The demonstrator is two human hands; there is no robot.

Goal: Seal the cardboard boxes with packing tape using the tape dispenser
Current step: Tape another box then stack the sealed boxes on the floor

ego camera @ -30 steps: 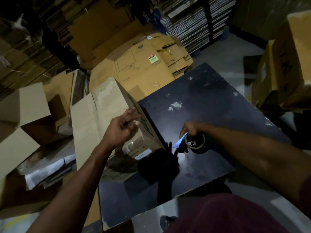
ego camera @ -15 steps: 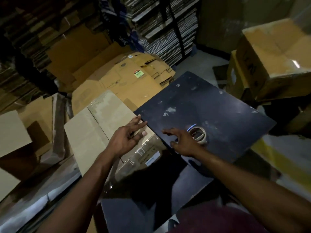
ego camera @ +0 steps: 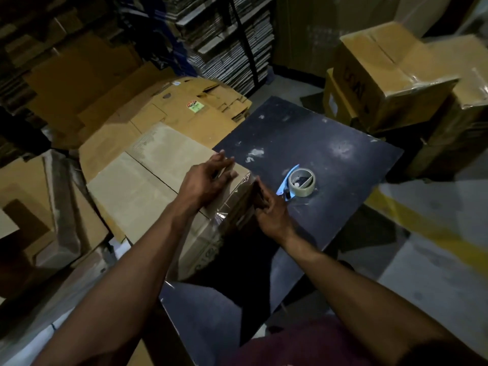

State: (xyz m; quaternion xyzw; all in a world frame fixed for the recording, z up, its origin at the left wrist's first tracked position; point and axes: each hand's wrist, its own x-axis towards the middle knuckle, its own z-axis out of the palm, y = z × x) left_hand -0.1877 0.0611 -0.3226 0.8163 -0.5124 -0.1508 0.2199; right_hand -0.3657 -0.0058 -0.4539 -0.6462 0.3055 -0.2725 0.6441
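Box (ego camera: 158, 180) on table (ego camera: 330, 159) left edge; L hand (ego camera: 208, 180) flat on top near taped corner, fingers straight; R hand (ego camera: 269, 204) fingers against taped side, grip unclear; tape roll (ego camera: 301, 182) on table just right of R hand.

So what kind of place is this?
Probably a packing or storage room in a warehouse: flattened cardboard stacks along the back, taped cartons piled at right, and a tape roll on the dark worktable.
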